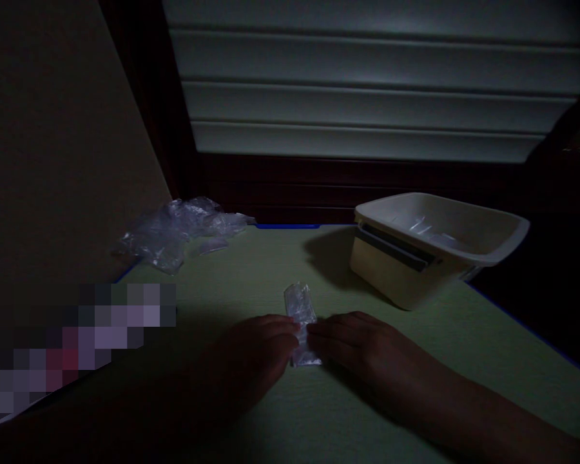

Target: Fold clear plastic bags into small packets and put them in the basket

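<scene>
A narrow, folded piece of clear plastic [299, 304] lies on the green tabletop [270, 264], its long side running away from me. My left hand [265, 351] touches its left edge, fingers together and fingertips on the plastic. From the right, my right hand [357, 338] presses its closed fingers on the opposite edge. Both hands hold the strip between them, flat against the table. The picture is dark, and the left thumb's exact grip is hard to make out.
A pile of crumpled clear plastic [178, 229] lies at the back left. A cream bin [391, 267] with clear pieces inside stands at the back right. A pixelated area covers the left edge. Behind the table is a slatted panel [367, 96].
</scene>
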A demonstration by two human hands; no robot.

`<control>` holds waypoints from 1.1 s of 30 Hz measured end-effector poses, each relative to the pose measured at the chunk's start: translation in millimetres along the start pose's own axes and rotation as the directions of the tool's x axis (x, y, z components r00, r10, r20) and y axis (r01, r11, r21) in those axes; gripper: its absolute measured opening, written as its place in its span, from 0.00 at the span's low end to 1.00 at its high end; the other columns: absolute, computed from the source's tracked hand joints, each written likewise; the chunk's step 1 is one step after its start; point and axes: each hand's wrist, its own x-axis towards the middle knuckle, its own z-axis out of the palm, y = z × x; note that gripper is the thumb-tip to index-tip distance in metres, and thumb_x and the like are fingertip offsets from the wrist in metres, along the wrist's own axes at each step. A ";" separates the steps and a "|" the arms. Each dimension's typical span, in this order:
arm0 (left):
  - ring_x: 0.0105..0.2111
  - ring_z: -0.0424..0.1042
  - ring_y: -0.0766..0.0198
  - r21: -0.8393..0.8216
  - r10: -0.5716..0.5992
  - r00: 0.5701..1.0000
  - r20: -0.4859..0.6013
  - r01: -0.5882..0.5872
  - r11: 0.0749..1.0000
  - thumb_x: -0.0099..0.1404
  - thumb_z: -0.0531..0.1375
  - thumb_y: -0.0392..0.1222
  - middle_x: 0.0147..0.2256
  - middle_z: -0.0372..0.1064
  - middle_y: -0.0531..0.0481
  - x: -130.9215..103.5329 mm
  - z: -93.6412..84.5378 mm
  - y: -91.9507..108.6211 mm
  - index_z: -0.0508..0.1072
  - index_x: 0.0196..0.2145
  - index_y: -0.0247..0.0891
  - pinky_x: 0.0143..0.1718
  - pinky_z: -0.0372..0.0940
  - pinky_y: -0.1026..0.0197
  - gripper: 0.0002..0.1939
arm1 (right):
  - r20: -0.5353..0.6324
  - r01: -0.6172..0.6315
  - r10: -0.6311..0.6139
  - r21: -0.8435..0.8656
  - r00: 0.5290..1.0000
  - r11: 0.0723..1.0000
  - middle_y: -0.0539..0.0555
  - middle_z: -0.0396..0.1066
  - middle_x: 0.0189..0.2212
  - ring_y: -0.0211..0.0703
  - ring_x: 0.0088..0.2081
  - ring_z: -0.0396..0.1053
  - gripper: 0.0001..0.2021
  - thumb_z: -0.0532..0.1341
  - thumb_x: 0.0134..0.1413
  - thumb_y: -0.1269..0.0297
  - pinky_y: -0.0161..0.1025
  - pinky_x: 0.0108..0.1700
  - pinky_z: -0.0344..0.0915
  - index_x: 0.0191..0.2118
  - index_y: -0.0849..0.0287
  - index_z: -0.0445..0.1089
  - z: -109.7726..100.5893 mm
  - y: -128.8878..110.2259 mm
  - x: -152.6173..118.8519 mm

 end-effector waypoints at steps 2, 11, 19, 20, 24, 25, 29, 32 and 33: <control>0.46 0.68 0.60 -0.014 0.016 1.000 -0.005 -0.016 1.000 0.64 0.48 0.28 0.42 0.71 0.41 -2.3 1.8 -1.5 0.67 0.42 0.30 0.48 0.64 0.58 0.12 | -0.010 -0.007 0.007 0.029 1.000 1.000 0.54 0.73 0.41 0.44 0.40 0.69 0.14 0.58 0.54 0.75 0.43 0.43 0.64 0.47 0.57 0.68 1.4 0.5 0.9; 0.49 0.63 0.60 -0.129 -0.096 0.993 -0.065 0.087 0.988 0.59 0.51 0.27 0.46 0.67 0.44 -10.6 6.6 1.3 0.63 0.47 0.35 0.50 0.61 0.56 0.18 | -0.058 -0.161 0.198 0.384 0.979 0.909 0.56 0.72 0.33 0.42 0.36 0.67 0.13 0.51 0.54 0.77 0.39 0.40 0.63 0.39 0.61 0.70 -6.1 -3.7 6.5; 0.37 0.69 0.63 -0.230 -0.217 0.975 0.046 0.221 0.948 0.61 0.52 0.30 0.36 0.71 0.48 -0.2 -0.8 -5.8 0.70 0.37 0.36 0.39 0.65 0.59 0.10 | -0.043 -0.174 0.222 0.484 0.974 0.858 0.54 0.71 0.34 0.41 0.36 0.67 0.12 0.54 0.50 0.74 0.40 0.40 0.62 0.41 0.59 0.68 -8.9 -8.6 6.5; 0.36 0.69 0.63 -0.228 -0.236 0.971 0.037 0.239 0.944 0.61 0.52 0.30 0.35 0.71 0.48 0.0 -1.3 -5.8 0.70 0.36 0.36 0.38 0.65 0.60 0.10 | -0.044 -0.174 0.219 0.464 0.975 0.869 0.55 0.71 0.36 0.42 0.37 0.67 0.14 0.56 0.48 0.74 0.41 0.41 0.62 0.43 0.59 0.67 -8.7 -8.4 5.9; 0.31 0.70 0.64 -0.213 -0.350 0.936 0.025 0.347 0.913 0.59 0.53 0.32 0.31 0.70 0.50 1.2 -3.9 -1.8 0.72 0.35 0.37 0.32 0.64 0.63 0.09 | -0.034 -0.196 0.225 0.381 0.974 0.903 0.57 0.71 0.38 0.45 0.39 0.66 0.13 0.57 0.51 0.67 0.44 0.43 0.61 0.45 0.60 0.66 -6.9 -7.4 4.9; 0.30 0.70 0.65 -0.215 -0.371 0.928 0.022 0.367 0.905 0.59 0.53 0.33 0.31 0.71 0.50 1.7 -4.5 -0.5 0.72 0.35 0.38 0.32 0.64 0.63 0.09 | -0.026 -0.205 0.232 0.377 0.972 0.903 0.56 0.71 0.36 0.44 0.38 0.66 0.11 0.57 0.53 0.66 0.43 0.42 0.61 0.43 0.60 0.66 -6.7 -7.7 5.1; 0.30 0.70 0.65 -0.268 -0.403 0.915 0.037 0.397 0.878 0.58 0.55 0.36 0.30 0.71 0.51 3.4 -4.2 1.4 0.72 0.33 0.38 0.32 0.64 0.64 0.07 | -0.015 -0.237 0.268 0.421 0.963 0.875 0.54 0.70 0.29 0.40 0.32 0.66 0.08 0.52 0.57 0.69 0.37 0.35 0.62 0.36 0.61 0.68 -8.0 -11.5 6.6; 0.29 0.70 0.65 -0.318 -0.411 0.910 0.049 0.404 0.857 0.56 0.57 0.37 0.29 0.71 0.52 3.2 -0.8 -1.6 0.73 0.33 0.38 0.32 0.63 0.64 0.07 | 0.018 -0.278 0.310 0.496 0.951 0.823 0.53 0.69 0.27 0.38 0.29 0.66 0.09 0.51 0.57 0.71 0.34 0.32 0.61 0.32 0.62 0.68 -7.7 -14.4 7.4; 0.29 0.70 0.65 -0.330 -0.416 0.908 0.049 0.408 0.851 0.55 0.58 0.37 0.29 0.71 0.52 3.1 0.1 -2.9 0.73 0.33 0.38 0.32 0.63 0.64 0.07 | 0.039 -0.299 0.328 0.523 0.944 0.798 0.52 0.69 0.27 0.38 0.28 0.66 0.09 0.51 0.57 0.70 0.33 0.31 0.60 0.32 0.62 0.68 -7.1 -14.8 7.5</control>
